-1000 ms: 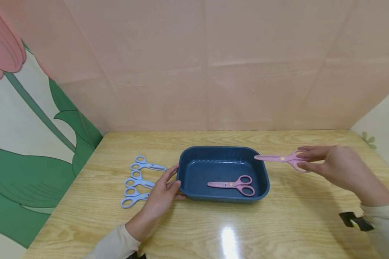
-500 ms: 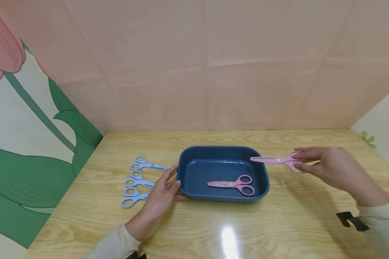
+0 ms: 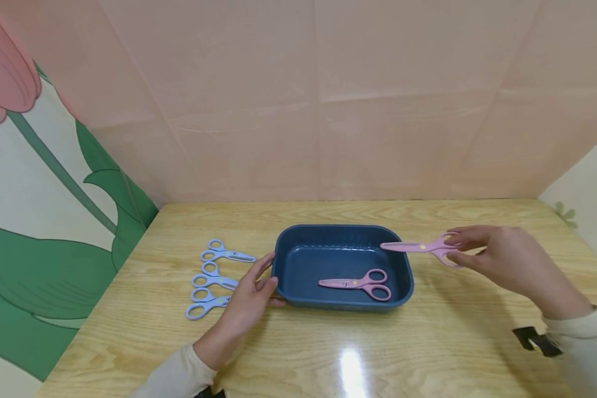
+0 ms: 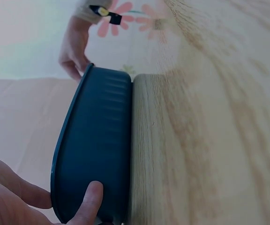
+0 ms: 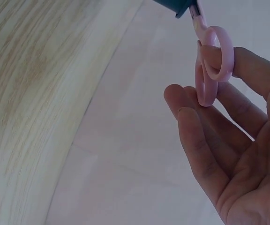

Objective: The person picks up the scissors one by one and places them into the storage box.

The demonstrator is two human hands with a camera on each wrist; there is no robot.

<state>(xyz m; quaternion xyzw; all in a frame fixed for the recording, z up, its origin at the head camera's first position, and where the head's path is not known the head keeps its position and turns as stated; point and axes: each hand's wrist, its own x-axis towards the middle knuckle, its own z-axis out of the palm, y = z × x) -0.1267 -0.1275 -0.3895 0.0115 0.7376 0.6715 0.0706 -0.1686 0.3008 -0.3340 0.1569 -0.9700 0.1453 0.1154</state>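
My left hand [image 3: 249, 301] holds the left end of a dark blue plastic basin [image 3: 345, 305]; in the left wrist view its thumb [image 4: 93, 194] presses the outer wall. My right hand [image 3: 512, 260] pinches pink scissors [image 3: 428, 247] by the handle loops. Their closed blades point left, across the basin's right rim. In the right wrist view, the thumb passes through one loop of the scissors [image 5: 224, 61]. A second pair of pink scissors [image 3: 353, 283] lies inside the basin, handles to the right.
Left of the basin, three blue scissors [image 3: 206, 301] lie in a column on the wooden table [image 3: 457, 354], their handles to the left. My left hand partly covers the lower two. A pink-beige sheet [image 3: 318, 110] hangs behind the table.
My right hand has moved slightly left with the pink scissors, bringing the blade tips further over the basin. My left hand, the basin and the other scissors have stayed in place.
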